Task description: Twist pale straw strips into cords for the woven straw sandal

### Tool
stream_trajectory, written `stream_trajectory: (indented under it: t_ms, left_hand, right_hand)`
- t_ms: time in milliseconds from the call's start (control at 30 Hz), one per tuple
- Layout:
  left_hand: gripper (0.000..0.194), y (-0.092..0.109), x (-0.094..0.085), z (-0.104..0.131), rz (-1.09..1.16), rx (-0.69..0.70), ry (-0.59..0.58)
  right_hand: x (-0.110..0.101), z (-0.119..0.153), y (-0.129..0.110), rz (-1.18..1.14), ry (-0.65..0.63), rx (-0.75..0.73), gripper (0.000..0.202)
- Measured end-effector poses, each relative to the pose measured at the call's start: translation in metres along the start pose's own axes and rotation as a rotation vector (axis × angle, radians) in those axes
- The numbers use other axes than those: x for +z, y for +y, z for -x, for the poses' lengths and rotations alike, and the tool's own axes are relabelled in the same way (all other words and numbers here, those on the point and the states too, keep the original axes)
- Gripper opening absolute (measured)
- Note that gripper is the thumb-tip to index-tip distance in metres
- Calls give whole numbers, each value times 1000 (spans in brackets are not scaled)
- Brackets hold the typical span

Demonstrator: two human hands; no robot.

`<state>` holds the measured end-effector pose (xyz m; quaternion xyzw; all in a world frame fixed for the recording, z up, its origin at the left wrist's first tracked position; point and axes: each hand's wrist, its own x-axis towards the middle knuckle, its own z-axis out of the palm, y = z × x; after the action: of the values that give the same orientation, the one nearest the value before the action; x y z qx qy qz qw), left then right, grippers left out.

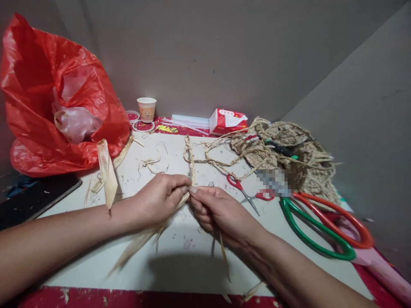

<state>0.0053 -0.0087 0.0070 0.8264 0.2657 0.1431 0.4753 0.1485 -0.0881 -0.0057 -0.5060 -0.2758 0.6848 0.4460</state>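
Over the middle of the white board, my left hand (162, 197) and my right hand (218, 210) meet, fingers pinched closed at the lower end of a braided husk cord (192, 160). The cord runs away from me and joins a thinner loop leading right. Loose dry husk strips (138, 248) fan out beneath my left hand toward the lower left. A few thin strands (224, 252) hang below my right hand. The exact grip point is partly hidden by my fingertips. One husk piece (107, 175) lies near my left wrist.
A red plastic bag (64, 102) and a dark phone-like slab (38, 201) sit left. At the back stand a paper cup (147, 110) and tissue pack (227, 121). Right are a cord heap (289, 145), small red-handled scissors (247, 194) and large red-green-handled shears (316, 231).
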Motion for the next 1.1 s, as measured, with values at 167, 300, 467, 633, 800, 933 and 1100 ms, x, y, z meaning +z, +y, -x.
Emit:
stream_trajectory:
  t_ms: [167,300,467,633,800,933,1100]
  left_hand:
    - [25,7,-11,2,-375,16,-32]
    - [27,16,-9,9,-468,-26,-23]
    - [26,12,13,23,-660,29,-94]
    - [18,12,26,41,-673,158,-220]
    - [17,33,3,32,-285,163,202]
    - [17,22,-3,9,195,-123,306]
    - [18,5,6,-1,548,-366,-119]
  right_hand:
    - [3,-1,5,81,83,-22,37]
    - [4,1,8,21,101,-21,35]
    - [8,3,13,-66,56,-35,46]
    - [7,4,13,-65,89,-24,33]
    - [3,3,7,-141,32,-3,35]
    - [1,3,3,-161,-35,38,33]
    - [-2,5,-2,-100,-77,91,33]
